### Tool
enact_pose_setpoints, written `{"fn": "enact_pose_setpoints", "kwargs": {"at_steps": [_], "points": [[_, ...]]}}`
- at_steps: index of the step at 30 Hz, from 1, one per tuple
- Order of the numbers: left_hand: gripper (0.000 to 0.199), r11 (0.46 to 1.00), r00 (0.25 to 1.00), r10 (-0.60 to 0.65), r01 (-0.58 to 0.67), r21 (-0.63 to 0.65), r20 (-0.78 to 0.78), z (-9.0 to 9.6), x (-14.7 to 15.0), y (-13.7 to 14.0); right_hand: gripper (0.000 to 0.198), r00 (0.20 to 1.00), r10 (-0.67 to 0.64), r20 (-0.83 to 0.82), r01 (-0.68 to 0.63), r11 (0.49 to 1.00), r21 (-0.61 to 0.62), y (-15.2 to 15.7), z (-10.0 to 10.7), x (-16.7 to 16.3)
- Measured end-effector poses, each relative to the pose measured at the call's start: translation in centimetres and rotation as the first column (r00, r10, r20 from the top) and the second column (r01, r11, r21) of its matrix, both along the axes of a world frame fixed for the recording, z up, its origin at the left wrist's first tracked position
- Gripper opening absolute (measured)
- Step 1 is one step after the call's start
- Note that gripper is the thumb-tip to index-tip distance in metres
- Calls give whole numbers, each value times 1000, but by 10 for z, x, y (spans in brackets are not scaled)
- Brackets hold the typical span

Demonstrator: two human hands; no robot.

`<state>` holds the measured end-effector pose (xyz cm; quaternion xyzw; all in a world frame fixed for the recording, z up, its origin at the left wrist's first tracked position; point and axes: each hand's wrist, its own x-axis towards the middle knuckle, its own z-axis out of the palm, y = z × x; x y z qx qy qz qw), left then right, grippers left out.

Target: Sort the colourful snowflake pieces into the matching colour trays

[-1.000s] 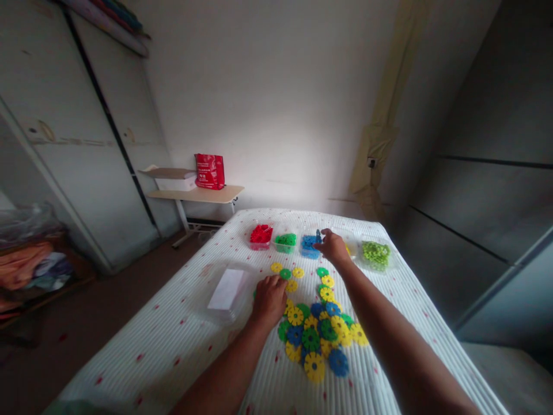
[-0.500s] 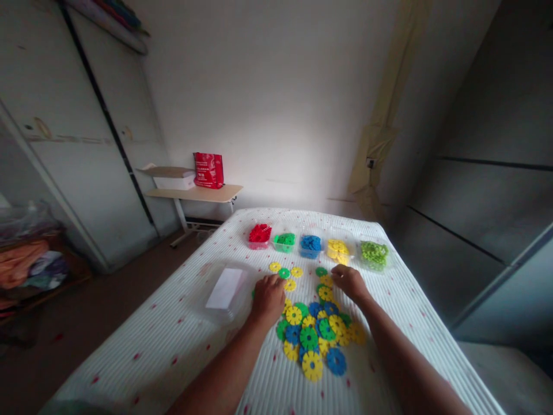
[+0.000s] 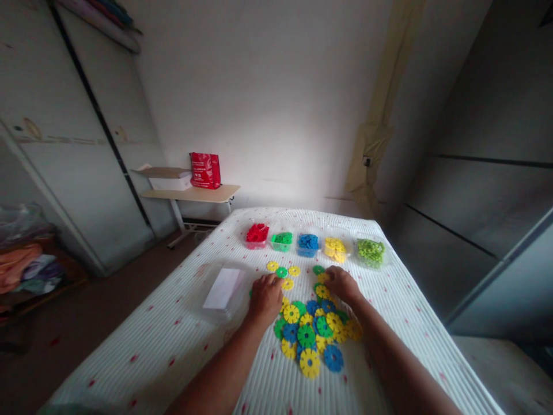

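My left hand (image 3: 266,295) rests low over the bedspread with its fingers curled down. What lies under its fingertips is hidden; a yellow notched disc (image 3: 287,284) sits just to its right. Opposite, my right hand (image 3: 344,283) has its fingertips closed at the edge of another yellow notched disc (image 3: 322,278). A green disc (image 3: 318,269) lies just beyond those fingertips. Between my forearms spreads a loose, overlapping pile of yellow, green and blue notched discs (image 3: 306,335). Further up, a green disc (image 3: 281,272) lies between two yellow ones.
Along the far side stand clear tubs of red pieces (image 3: 257,233), green pieces (image 3: 282,240), blue pieces (image 3: 308,242), yellow pieces (image 3: 336,248) and light green pieces (image 3: 370,252). A clear plastic container with white paper (image 3: 223,288) lies left. Behind is a small table (image 3: 194,194) with a red bag (image 3: 205,171).
My right hand has moved slightly toward me, its fingertips now at the yellow disc below the green one. My left hand has stayed almost in place. The view has shifted a little.
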<state>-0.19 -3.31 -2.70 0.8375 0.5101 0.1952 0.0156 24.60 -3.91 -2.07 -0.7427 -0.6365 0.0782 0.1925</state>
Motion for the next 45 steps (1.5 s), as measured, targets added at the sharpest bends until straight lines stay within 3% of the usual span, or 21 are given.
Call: {"fn": "enact_pose_setpoints", "kwargs": {"at_steps": [3, 6, 9, 11, 14, 17, 19, 31, 37, 41, 45], "points": [[28, 1000, 1000, -6, 6, 14, 10, 0, 0, -1, 11, 986, -83, -145, 87, 996, 20, -1, 3, 1], [28, 1000, 1000, -6, 6, 9, 6, 1, 0, -1, 8, 908, -92, -409, 121, 992, 46, -5, 8, 7], [29, 1000, 1000, -2, 2, -1, 5, 1, 0, -1, 19, 748, 100, -656, -80, 995, 61, -11, 16, 15], [28, 1000, 1000, -4, 4, 7, 8, 1, 0, -1, 28, 680, 204, -704, -245, 969, 44, -16, 20, 18], [28, 1000, 1000, -7, 7, 20, 6, 0, -1, -1, 34, 752, 268, -602, -360, 932, -34, -19, 23, 16], [28, 1000, 1000, -8, 7, 26, 10, -2, -1, 0, 36, 851, 299, -432, -371, 924, -93, -18, 21, 10], [27, 999, 1000, -12, 12, 33, 15, -2, -1, 0, 37, 876, 305, -373, -369, 923, -112, -18, 20, 7], [27, 1000, 1000, -3, 3, 11, 11, -2, -1, 0, 22, 910, 265, -319, -308, 947, -92, -23, 33, -2], [28, 1000, 1000, -11, 11, 27, 16, -3, 0, 1, 16, 857, 196, -477, -312, 934, -177, -14, 48, 11], [28, 998, 999, -30, 28, 55, 35, -6, -1, 2, 15, 901, 103, -421, -72, 993, 90, 14, 72, 27], [29, 998, 993, -36, 30, 57, 109, -5, -4, 4, 40, 935, -41, -352, 136, 959, 250, 35, 83, 38]]}}
